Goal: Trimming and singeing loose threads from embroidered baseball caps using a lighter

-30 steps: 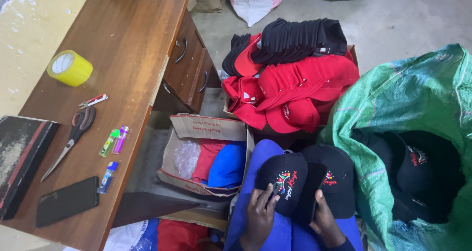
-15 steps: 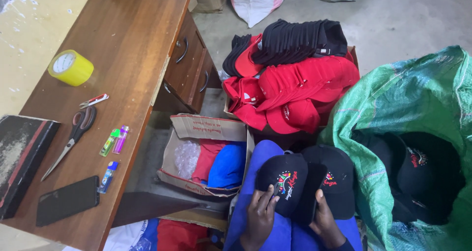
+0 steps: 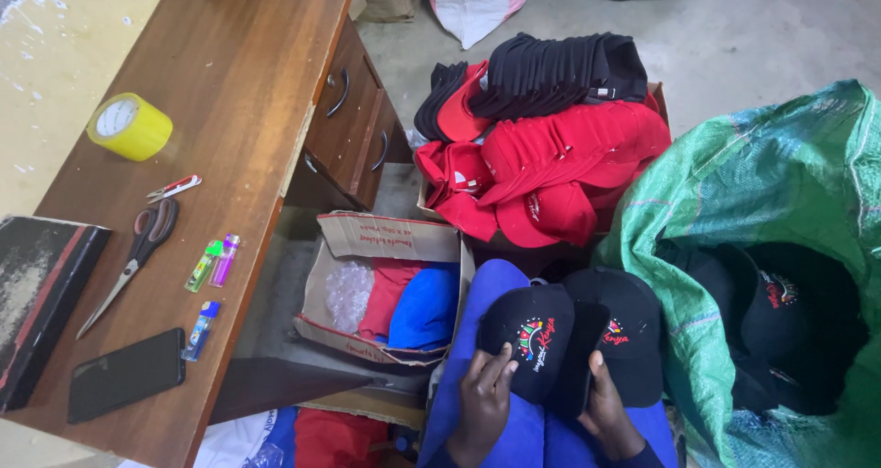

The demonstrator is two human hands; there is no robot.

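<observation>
Here both hands hold 2 black caps on the lap: left hand [image 3: 484, 396] grips the front black cap [image 3: 530, 338] at its lower edge, fingers curled on it; right hand [image 3: 608, 409] pinches the brim of the second black cap [image 3: 629, 326] behind. Green sack [image 3: 734, 183] of black caps sits right, red cap pile [image 3: 551, 170] ahead, desk [image 3: 229, 92] with scissors [image 3: 138, 248] left.

Green sack [image 3: 734, 202] close beside hands [image 3: 541, 404]

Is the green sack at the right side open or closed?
Open. The green sack has a wide mouth, and dark caps show inside it.
</observation>
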